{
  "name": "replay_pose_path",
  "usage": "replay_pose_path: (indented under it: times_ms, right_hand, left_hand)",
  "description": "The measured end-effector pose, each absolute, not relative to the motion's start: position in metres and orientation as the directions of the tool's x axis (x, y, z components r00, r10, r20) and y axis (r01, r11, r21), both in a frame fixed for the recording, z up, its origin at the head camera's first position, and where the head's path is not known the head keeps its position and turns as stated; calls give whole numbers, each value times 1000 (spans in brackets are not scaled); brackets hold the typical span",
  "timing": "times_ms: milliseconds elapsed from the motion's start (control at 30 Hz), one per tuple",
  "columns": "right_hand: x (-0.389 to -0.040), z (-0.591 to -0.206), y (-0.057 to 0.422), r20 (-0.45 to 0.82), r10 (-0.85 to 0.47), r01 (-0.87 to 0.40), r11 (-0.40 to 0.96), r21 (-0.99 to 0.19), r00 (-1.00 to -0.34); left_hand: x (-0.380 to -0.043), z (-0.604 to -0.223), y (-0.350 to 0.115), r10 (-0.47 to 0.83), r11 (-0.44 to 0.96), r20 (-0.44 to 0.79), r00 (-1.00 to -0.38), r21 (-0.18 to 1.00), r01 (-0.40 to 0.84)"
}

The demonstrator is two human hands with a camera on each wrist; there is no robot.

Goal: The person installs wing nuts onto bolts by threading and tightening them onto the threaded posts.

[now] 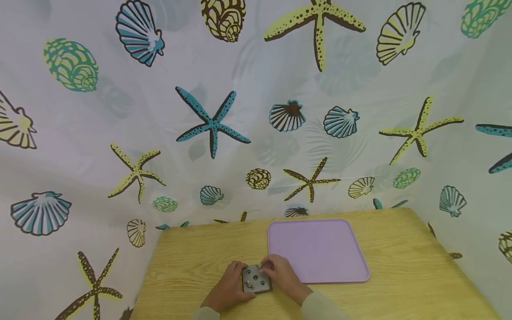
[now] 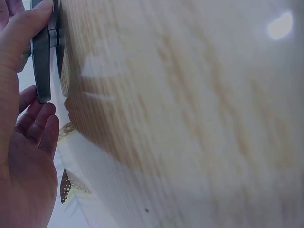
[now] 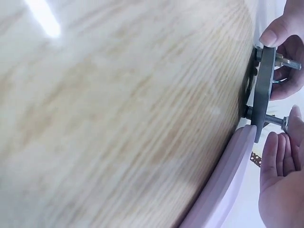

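Observation:
My left hand (image 1: 229, 289) grips a square grey metal plate (image 1: 258, 287) by its left side, just above the wooden table. Several holes show in its face. A bolt (image 3: 274, 120) stands up through the far right corner, its head below the plate. At that bolt's tip, the thumb and fingers of my right hand (image 1: 282, 275) pinch a small nut (image 3: 285, 124). Near the left thumb, a second bolt (image 3: 295, 64) carries a nut (image 3: 280, 60) down close to the plate. In the left wrist view the plate (image 2: 42, 61) appears edge-on.
A lilac tray (image 1: 320, 249) lies on the wooden table (image 1: 192, 253), right behind my right hand; its near left corner is close to the plate. A patterned curtain (image 1: 256, 146) with shells and starfish hangs around the table's back and sides.

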State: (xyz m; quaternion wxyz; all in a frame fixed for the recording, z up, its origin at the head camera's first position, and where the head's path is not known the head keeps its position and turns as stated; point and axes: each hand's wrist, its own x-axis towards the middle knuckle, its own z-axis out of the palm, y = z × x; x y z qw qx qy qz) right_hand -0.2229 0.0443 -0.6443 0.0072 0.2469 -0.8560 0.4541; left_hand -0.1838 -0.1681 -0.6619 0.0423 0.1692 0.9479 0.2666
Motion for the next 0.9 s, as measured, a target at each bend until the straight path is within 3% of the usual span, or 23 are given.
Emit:
replay_pose_path:
  times_ms: [233, 900]
  right_hand:
    - [-219, -645, 46, 255, -461, -459, 410, -788, -850]
    - [-222, -646, 41, 279, -400, -453, 455, -767, -873]
  left_hand:
    - [-183, -662, -169, 347, 805, 22, -938, 505, 310]
    - [-185, -665, -170, 347, 805, 14, -938, 508, 306]
